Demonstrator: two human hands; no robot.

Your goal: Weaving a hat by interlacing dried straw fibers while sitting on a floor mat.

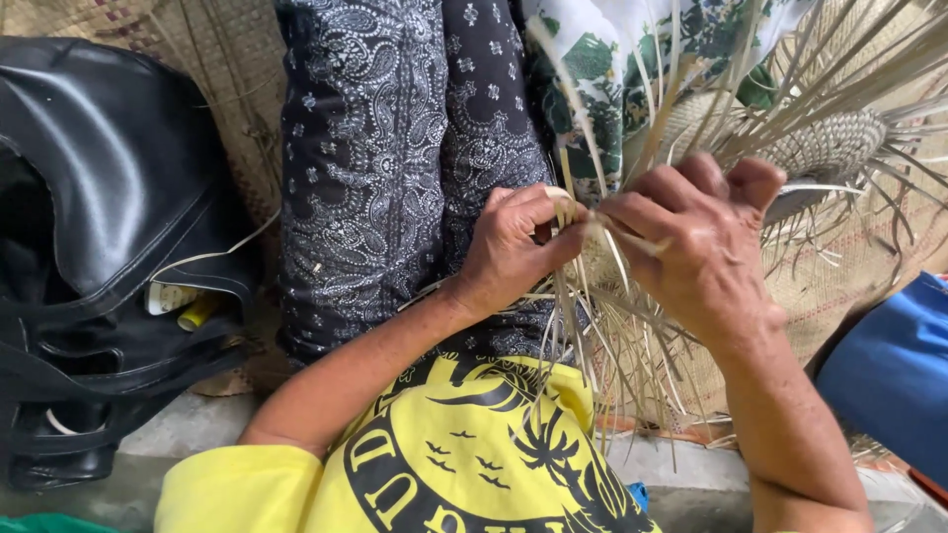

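Woven mat (839, 286) underfoot, black bag (109, 197) at left: left hand (509, 247) and right hand (696, 252), both pinched shut on pale straw strips (583, 212) over the lap; dry strips could crack if bent sharply.

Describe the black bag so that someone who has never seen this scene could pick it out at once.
Start from the dark patterned cloth at the top centre and look left. The black bag fills the left edge. Unlike the pale woven mat behind it, it is glossy, with a yellow item poking from its opening.
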